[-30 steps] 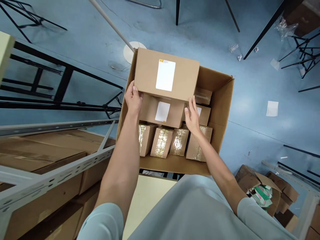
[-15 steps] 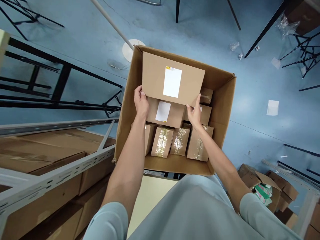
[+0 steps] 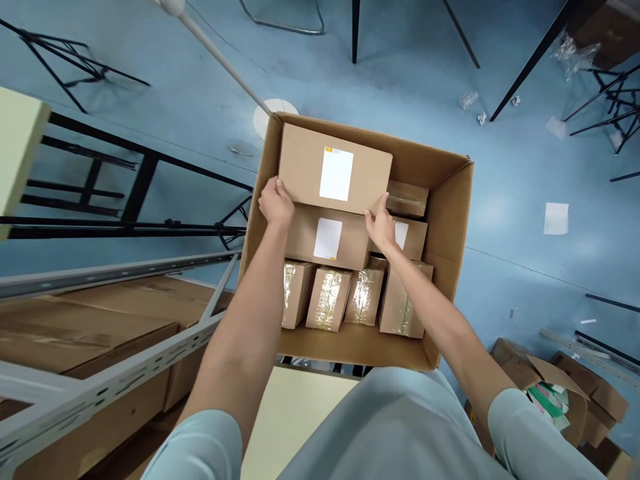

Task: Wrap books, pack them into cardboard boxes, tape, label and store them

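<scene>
A brown box with a white label [image 3: 307, 163] lies level in the far left part of a large open carton [image 3: 453, 233]. My left hand [image 3: 277, 202] grips its near left corner, and my right hand [image 3: 381, 223] grips its near right corner. Just nearer to me is another labelled box [image 3: 300, 233], with a smaller labelled box [image 3: 414, 239] to its right. Several taped boxes [image 3: 327, 299] stand in a row along the carton's near side. A further taped box [image 3: 407, 199] sits at the right, behind my right hand.
On the left a grey metal rack [image 3: 125, 367] holds cardboard boxes [image 3: 100, 320]. Below the carton is a pale tabletop [image 3: 295, 413]. Black table legs [image 3: 530, 60] stand beyond. At lower right is an open box of green packets [image 3: 575, 400]. A pole [image 3: 225, 63] rises behind.
The held box has moved left and lower into the carton, both hands moving with it. More of the taped box at the right now shows. The whole view has shifted slightly.
</scene>
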`<state>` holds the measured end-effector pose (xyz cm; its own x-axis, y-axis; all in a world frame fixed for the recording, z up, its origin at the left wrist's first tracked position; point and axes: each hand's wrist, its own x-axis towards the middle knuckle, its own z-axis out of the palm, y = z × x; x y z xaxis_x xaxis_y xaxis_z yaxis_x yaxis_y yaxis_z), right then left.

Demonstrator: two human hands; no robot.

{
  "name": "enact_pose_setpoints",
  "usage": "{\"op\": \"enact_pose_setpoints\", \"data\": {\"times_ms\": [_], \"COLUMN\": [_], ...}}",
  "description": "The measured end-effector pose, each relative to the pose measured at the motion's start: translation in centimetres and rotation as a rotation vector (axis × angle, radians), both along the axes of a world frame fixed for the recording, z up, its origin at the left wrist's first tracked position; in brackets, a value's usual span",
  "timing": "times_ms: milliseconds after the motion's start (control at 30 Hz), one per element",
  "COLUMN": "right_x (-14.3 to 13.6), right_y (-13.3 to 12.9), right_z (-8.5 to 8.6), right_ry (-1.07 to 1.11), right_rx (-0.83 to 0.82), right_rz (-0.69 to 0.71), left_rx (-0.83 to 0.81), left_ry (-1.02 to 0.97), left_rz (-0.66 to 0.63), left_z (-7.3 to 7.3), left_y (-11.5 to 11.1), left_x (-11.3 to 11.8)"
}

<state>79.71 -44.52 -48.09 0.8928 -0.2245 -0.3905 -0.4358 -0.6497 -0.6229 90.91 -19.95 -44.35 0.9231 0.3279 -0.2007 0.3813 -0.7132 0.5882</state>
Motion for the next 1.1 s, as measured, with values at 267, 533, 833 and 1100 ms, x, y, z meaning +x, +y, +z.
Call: {"op": "enact_pose_setpoints", "data": {"times_ms": [267, 533, 833, 1100], "right_x": [-3.4, -4.4, -1.2, -3.9], "right_y": [2.1, 0.5, 0.3, -4.2], "right_z": [1.0, 0.4, -1.7, 4.4], "right_ry": [-0.107, -0.121, 0.172, 0.253], "right_rx": [-0.015, -0.081, -0.141, -0.041], "right_rz": [0.035, -0.029, 0.152, 0.302], "left_rx": [0.164, 0.219, 0.472, 0.239], "left_ry": [0.059, 0.187, 0.254, 0.329], "left_rz": [0.055, -0.127, -0.378, -0.641], "left_z": [0.1, -3.1, -5.8, 0.5], "left_y": [-1.5, -3.8, -3.2, -11.1], "left_x": [-0.5, -0.4, -0.1, -10.8]}}
